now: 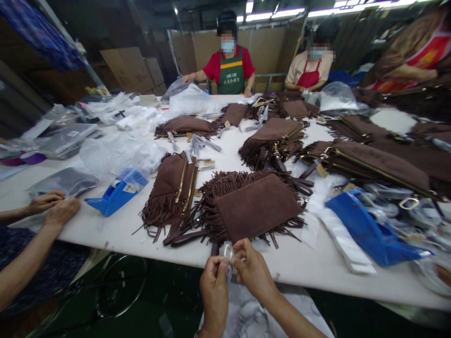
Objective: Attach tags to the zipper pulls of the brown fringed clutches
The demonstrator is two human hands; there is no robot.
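Note:
At the table's near edge, my left hand [215, 284] pinches a small metal ring in clear plastic wrap [228, 250] between thumb and fingers. My right hand [252, 268] grips the same wrapped ring from the other side, with its thumb and forefinger closed on it. A dark brown strap end shows just beside the ring. Right beyond my hands lies a brown suede bag with fringe [259, 206], its flat side up. To its left is another fringed bag [169, 180] with gold zips.
Blue tape dispensers stand left [118, 191] and right [373, 232]. White sheets [347, 241] lie beside the right one, near plastic-wrapped hardware [410, 206]. More bags [271, 136] and plastic sleeves [121, 150] cover the table. A co-worker's hands [54, 206] are at left; several people stand beyond.

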